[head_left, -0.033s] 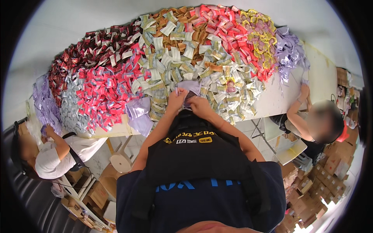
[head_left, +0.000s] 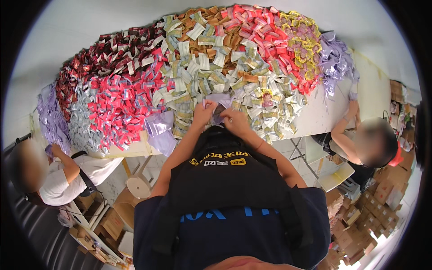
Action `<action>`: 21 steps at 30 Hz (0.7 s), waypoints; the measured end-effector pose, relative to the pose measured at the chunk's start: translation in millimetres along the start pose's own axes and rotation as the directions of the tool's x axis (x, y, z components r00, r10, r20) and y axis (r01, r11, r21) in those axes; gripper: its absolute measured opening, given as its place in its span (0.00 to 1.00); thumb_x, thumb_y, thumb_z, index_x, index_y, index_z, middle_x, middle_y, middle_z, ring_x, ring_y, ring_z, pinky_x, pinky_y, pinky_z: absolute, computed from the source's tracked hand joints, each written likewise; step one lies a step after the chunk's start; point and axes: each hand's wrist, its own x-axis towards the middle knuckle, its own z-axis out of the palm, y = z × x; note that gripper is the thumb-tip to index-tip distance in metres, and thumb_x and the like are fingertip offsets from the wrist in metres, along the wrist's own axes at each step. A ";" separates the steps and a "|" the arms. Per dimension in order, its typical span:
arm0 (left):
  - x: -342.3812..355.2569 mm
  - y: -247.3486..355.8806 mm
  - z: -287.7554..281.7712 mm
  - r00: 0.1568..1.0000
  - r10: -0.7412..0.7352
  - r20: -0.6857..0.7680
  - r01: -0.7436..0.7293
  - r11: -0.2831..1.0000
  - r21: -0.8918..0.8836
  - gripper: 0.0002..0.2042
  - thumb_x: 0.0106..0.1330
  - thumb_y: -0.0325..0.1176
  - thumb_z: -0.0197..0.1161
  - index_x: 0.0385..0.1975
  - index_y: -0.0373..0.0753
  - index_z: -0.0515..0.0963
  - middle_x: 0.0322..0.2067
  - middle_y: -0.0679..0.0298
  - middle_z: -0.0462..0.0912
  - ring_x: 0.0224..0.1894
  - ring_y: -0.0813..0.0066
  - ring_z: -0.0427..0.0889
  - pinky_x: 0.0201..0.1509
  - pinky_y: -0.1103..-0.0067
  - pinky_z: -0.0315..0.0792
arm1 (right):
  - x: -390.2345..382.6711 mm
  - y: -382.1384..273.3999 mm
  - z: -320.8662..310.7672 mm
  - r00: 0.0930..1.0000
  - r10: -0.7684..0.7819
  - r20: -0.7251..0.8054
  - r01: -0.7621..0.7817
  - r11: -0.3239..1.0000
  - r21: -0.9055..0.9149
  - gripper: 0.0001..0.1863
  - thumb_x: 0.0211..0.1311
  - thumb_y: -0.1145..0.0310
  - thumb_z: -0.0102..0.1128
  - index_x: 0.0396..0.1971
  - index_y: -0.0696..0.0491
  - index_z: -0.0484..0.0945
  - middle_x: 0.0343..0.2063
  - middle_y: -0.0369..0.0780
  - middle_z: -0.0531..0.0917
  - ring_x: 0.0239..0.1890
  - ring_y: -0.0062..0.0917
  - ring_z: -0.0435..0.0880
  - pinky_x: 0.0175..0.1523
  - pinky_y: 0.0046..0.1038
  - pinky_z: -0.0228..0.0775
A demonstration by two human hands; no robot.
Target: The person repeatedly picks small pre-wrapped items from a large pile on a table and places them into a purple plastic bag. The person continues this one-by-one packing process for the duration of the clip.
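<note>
At the near edge of the table, my left hand (head_left: 204,113) pinches one side of a small lilac bag (head_left: 218,113). My right hand (head_left: 235,121) has its fingers closed at the bag's other side, close to my left. A dark patch shows between them; whether it is the bag's inside or something in it, I cannot tell. Just beyond my fingers lies another piece of lilac bag (head_left: 219,98) on a heap of white-and-green sachets (head_left: 193,85). Left of my left forearm, flat lilac bags (head_left: 160,130) hang over the table edge.
Heaps of pink packets (head_left: 121,105), dark red packets (head_left: 112,54), brown packets (head_left: 225,36) and yellow-edged packets (head_left: 302,42) cover the table (head_left: 369,90). One person (head_left: 67,180) works at the left, another (head_left: 360,139) at the right. A stool (head_left: 139,185) stands left; cardboard boxes (head_left: 369,211) are piled right.
My right hand has turned slightly and moved a little to the right, with its fingers still at the bag. The person at the left has shifted their head.
</note>
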 end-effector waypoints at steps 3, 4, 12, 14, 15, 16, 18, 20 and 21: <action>0.3 20.9 -1.2 0.998 -0.002 0.068 0.000 1.000 0.030 0.05 0.61 0.34 0.58 0.27 0.40 0.75 0.14 0.76 0.67 0.14 0.91 0.59 0.16 0.87 0.50 | 14.3 -3.3 -25.7 0.995 0.073 -0.064 -0.083 0.984 -0.155 0.14 0.47 0.74 0.51 0.38 0.54 0.73 0.29 0.45 0.79 0.32 0.42 0.78 0.35 0.39 0.71; 0.1 24.8 0.6 0.997 -0.012 0.079 0.009 0.999 0.033 0.06 0.61 0.35 0.58 0.27 0.39 0.75 0.14 0.75 0.68 0.14 0.89 0.60 0.17 0.86 0.51 | 18.5 5.8 -24.1 0.999 0.026 -0.020 -0.030 0.983 -0.182 0.15 0.47 0.74 0.51 0.39 0.53 0.72 0.30 0.45 0.78 0.32 0.41 0.78 0.35 0.39 0.71; 3.9 26.0 -44.1 0.911 0.400 0.097 -0.281 0.431 0.857 0.19 0.63 0.46 0.54 0.27 0.32 0.73 0.19 0.57 0.77 0.20 0.62 0.75 0.28 0.71 0.68 | 31.5 36.2 -23.0 0.941 0.270 0.205 -0.301 0.943 0.141 0.07 0.53 0.68 0.53 0.24 0.57 0.71 0.16 0.39 0.73 0.22 0.28 0.74 0.30 0.29 0.66; 19.3 3.3 -58.8 0.992 -0.042 0.116 -0.076 0.536 0.841 0.19 0.63 0.48 0.54 0.23 0.35 0.72 0.14 0.61 0.72 0.15 0.67 0.71 0.22 0.73 0.65 | 36.2 30.6 -22.6 0.856 0.378 0.353 -0.516 0.683 0.518 0.14 0.58 0.63 0.50 0.17 0.53 0.65 0.12 0.31 0.64 0.15 0.17 0.62 0.21 0.22 0.55; 25.5 -8.8 -66.1 0.957 -0.261 0.128 0.040 0.554 0.831 0.20 0.63 0.49 0.54 0.21 0.36 0.72 0.11 0.64 0.70 0.13 0.70 0.69 0.18 0.74 0.63 | 39.1 20.0 -26.5 0.769 0.459 0.445 -0.636 0.469 0.613 0.16 0.59 0.62 0.50 0.15 0.52 0.63 0.12 0.30 0.61 0.14 0.16 0.59 0.19 0.21 0.51; 22.4 -1.5 -61.6 0.925 -0.354 0.138 0.230 0.810 0.539 0.19 0.64 0.49 0.53 0.19 0.39 0.70 0.09 0.66 0.66 0.11 0.73 0.64 0.16 0.76 0.59 | 41.0 11.4 -33.1 0.667 0.515 0.538 -0.711 0.223 0.667 0.18 0.60 0.61 0.50 0.14 0.50 0.61 0.12 0.28 0.59 0.13 0.14 0.56 0.18 0.21 0.48; -0.3 24.6 -47.4 0.838 -0.476 0.267 0.537 0.807 -0.247 0.20 0.65 0.49 0.52 0.14 0.44 0.66 0.05 0.71 0.57 0.07 0.79 0.56 0.10 0.80 0.50 | 36.6 13.1 -36.5 0.637 0.532 0.558 -0.532 -0.221 0.817 0.20 0.62 0.62 0.48 0.11 0.46 0.55 0.10 0.27 0.52 0.10 0.13 0.48 0.13 0.19 0.39; -17.6 23.8 -43.5 0.880 -0.394 0.265 0.472 0.660 -0.584 0.20 0.66 0.47 0.51 0.12 0.47 0.62 0.06 0.73 0.51 0.06 0.83 0.49 0.10 0.83 0.43 | 30.4 26.3 -43.0 0.622 0.445 0.644 -0.250 -0.667 0.702 0.20 0.62 0.64 0.48 0.11 0.46 0.55 0.09 0.28 0.51 0.09 0.14 0.48 0.12 0.18 0.37; -24.0 21.8 -43.1 0.901 -0.354 0.249 0.416 0.548 -0.726 0.21 0.67 0.46 0.51 0.11 0.48 0.60 0.06 0.75 0.48 0.06 0.85 0.45 0.09 0.85 0.40 | 24.4 31.3 -46.4 0.645 0.430 0.632 -0.014 -0.820 0.572 0.19 0.62 0.67 0.47 0.11 0.46 0.57 0.08 0.28 0.51 0.08 0.14 0.47 0.10 0.18 0.35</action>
